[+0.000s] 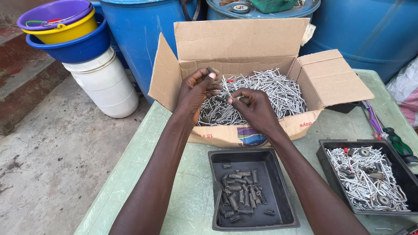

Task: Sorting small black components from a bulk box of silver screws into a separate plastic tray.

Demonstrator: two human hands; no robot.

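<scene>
An open cardboard box (244, 41) on the green table holds a heap of silvery metal pins (278, 89). Both my hands are over the box's left half. My left hand (196, 91) pinches a small dark metal sleeve (211, 69) at its fingertips. My right hand (254, 109) grips a thin silvery pin (226, 89) that points up toward the left hand. Below the hands, a black tray (283, 191) contains several dark short sleeves (239, 193).
A second black tray (324, 150) at the right holds silvery pins and a few washers. Pliers with green handles (398, 141) lie beyond it. Blue barrels (139, 26), a white bucket (106, 85) and stacked coloured basins (69, 30) stand behind the table (143, 148).
</scene>
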